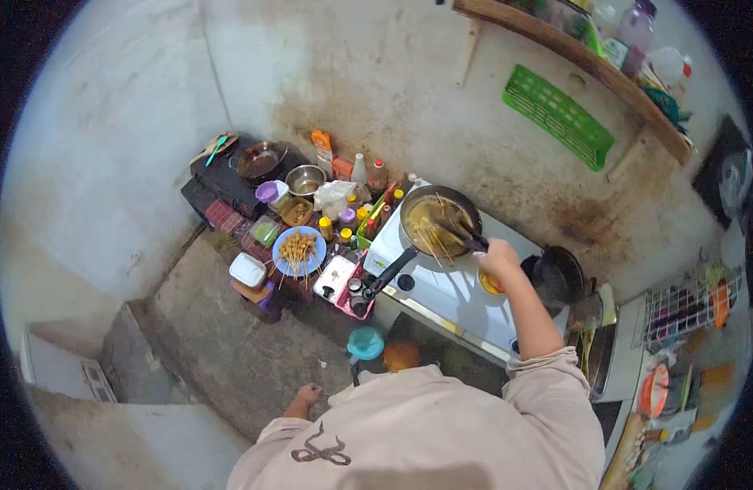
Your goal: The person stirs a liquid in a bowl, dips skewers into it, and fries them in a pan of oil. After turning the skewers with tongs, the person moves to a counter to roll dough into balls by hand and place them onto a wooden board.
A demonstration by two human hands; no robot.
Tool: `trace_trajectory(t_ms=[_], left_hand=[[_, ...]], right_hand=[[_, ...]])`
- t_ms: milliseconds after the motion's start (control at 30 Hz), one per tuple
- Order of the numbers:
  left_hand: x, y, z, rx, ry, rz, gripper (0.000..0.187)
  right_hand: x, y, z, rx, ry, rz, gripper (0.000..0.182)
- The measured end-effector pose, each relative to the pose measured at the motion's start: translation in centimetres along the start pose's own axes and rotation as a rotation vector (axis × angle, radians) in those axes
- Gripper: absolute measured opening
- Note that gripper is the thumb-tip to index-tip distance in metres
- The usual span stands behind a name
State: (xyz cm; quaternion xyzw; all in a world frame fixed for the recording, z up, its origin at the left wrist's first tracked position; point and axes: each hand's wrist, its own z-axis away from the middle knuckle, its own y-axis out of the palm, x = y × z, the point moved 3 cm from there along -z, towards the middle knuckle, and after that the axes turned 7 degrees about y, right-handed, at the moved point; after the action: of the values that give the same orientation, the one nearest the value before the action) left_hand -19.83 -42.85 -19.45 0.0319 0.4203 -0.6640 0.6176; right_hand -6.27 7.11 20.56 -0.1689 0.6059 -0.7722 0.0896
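Over the white stove (450, 286), my right hand (499, 258) is closed round the dark handle of a utensil (474, 243). The utensil's far end reaches into a frying pan (407, 214) that holds yellowish liquid and several thin skewers (433, 242). The pan's black handle points toward the lower left. My left hand (310, 394) hangs low at my left side, away from the stove; its fingers look curled, but too small to tell whether they hold anything. Left of the stove, a blue plate (318, 260) carries several skewered pieces.
Bottles (378, 175), a metal bowl (305, 180) and a dark wok (260, 162) stand at the back left. Another black pan (560, 276) is on the stove's right. A teal-lidded container (365, 344) stands before the stove. A wooden shelf (572, 61) runs above.
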Motion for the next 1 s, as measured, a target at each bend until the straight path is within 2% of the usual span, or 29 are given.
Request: trace_trajectory(t_ms=[100, 200, 333, 433, 533, 600, 667, 700, 733, 767, 800, 833, 900, 933, 967, 1000], left_hand=[[-0.3, -0.8, -0.4, -0.113, 0.113, -0.057, 0.032], [-3.0, -1.9, 0.0, -0.143, 0.025, -0.189, 0.029], [-3.3, -1.3, -2.9, -0.119, 0.008, -0.06, 0.028], [-5.2, 0.0, -6.5, -0.035, 0.018, -0.253, 0.03], [-9.3, 0.9, -9.0, 0.231, 0.212, -0.434, 0.033], [-8.2, 4.9, -13.6, 0.377, 0.037, -0.219, 0.033], [-14.4, 5.6, -11.4, 0.207, 0.463, -0.585, 0.03], [-16.3, 7.3, -10.7, 0.255, 0.476, -0.332, 0.03], [-17.3, 9.1, -10.5, 0.296, 0.482, -0.079, 0.03], [-20.9, 10.2, -7.5, 0.336, 0.364, -0.162, 0.033], [-27.1, 10.3, -2.1, 0.374, 0.242, -0.242, 0.035], [-27.6, 12.0, -1.6, 0.391, 0.279, -0.335, 0.036], [-28.2, 15.4, -1.4, 0.427, 0.358, -0.512, 0.039], [-28.7, 16.5, -0.5, 0.343, 0.589, -0.674, 0.04], [-28.5, 17.4, 0.1, 0.356, 0.543, -0.659, 0.04], [-28.3, 18.1, 0.4, 0.369, 0.499, -0.644, 0.041]], right_hand=[[-3.6, -0.7, -0.3, -0.1, -0.039, -0.193, 0.042], [-6.2, -0.3, -0.9, -0.071, -0.026, -0.317, 0.042], [-8.0, 0.4, -0.4, -0.077, -0.052, -0.43, 0.038], [-9.7, 1.7, 0.2, 0.004, -0.015, -0.635, 0.039], [-11.6, 3.8, -0.2, 0.16, 0.053, -0.891, 0.031], [-12.9, 4.0, 0.7, 0.344, 0.077, -1.025, 0.028], [-15.5, 3.3, 2.9, 0.426, 0.103, -1.244, 0.027], [-16.6, 2.5, 4.1, 0.469, 0.106, -1.353, 0.027], [-18.6, 1.5, 5.7, 0.519, 0.095, -1.428, 0.025], [-20.8, -0.2, 8.0, 0.481, 0.154, -1.463, 0.023], [-24.3, 0.8, 8.3, 0.505, 0.165, -1.483, 0.021], [-27.1, -0.6, 10.8, 0.46, 0.205, -1.552, 0.022], [-34.2, -0.2, 13.9, 0.553, 0.101, -1.733, 0.022], [-37.2, -0.8, 16.2, 0.478, 0.147, -1.771, 0.022], [-40.6, -0.4, 17.7, 0.509, 0.135, -1.869, 0.022], [-43.5, -0.3, 19.5, 0.435, 0.164, -1.888, 0.021]])
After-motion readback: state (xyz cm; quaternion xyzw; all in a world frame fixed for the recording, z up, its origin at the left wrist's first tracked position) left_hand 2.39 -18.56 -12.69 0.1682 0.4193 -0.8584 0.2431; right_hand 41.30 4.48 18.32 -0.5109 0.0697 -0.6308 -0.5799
